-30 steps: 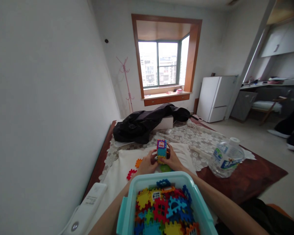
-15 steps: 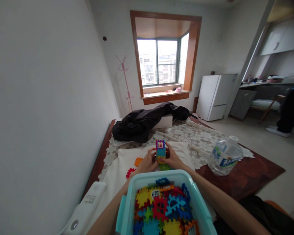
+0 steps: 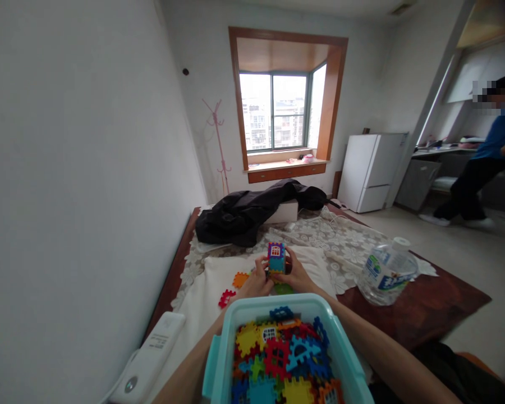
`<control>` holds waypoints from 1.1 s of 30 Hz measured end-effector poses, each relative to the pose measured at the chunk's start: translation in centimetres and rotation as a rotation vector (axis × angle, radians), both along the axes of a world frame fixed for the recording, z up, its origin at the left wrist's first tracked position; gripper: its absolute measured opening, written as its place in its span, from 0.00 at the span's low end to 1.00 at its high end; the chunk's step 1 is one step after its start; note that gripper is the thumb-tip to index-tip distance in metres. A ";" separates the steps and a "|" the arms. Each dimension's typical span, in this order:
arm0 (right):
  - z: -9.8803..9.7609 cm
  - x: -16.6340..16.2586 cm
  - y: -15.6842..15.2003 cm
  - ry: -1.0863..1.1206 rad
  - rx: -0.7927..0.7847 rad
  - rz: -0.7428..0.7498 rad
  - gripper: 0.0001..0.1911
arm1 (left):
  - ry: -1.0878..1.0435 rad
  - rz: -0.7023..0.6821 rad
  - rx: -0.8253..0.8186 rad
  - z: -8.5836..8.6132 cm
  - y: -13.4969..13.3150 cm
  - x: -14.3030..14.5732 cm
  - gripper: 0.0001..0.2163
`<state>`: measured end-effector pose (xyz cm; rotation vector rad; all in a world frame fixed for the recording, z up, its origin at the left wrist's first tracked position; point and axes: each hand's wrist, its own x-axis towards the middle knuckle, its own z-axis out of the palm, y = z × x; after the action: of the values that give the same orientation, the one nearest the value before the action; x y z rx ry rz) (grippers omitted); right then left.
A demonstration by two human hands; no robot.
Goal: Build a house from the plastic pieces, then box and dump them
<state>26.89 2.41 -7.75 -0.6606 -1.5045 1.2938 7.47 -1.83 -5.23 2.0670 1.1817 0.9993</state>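
Observation:
My left hand and my right hand together grip a small cube of interlocking plastic blocks, purple and teal with a window tile facing me. Both sets of fingers are closed round its lower part, above a white cloth. A green piece lies under my hands. Loose orange and red pieces lie on the cloth to the left. A teal bin with several coloured block pieces sits close to me between my forearms.
A large water bottle lies on the brown table at right. A white remote-like device lies at lower left. Black clothing is heaped at the far end. Another person moves by the counter at right.
My hands stay on the block cube with only slight shifts. The person at right has moved further into view and now leans toward the counter.

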 end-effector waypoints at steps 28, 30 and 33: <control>0.8 0.6 -0.2 0.376 -0.416 0.076 0.37 | -0.033 0.138 -0.009 2.7 -2.2 1.1 0.28; 1.0 0.5 -0.4 0.364 -0.404 0.042 0.36 | -0.007 0.137 0.011 3.0 -2.5 1.1 0.27; 1.4 0.4 -0.7 0.331 -0.381 0.004 0.34 | 0.030 0.117 0.031 3.3 -2.6 1.1 0.26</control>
<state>27.34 1.75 -6.36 -0.6438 -1.0008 1.6235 8.60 -4.42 -1.92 2.0632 1.3236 1.0497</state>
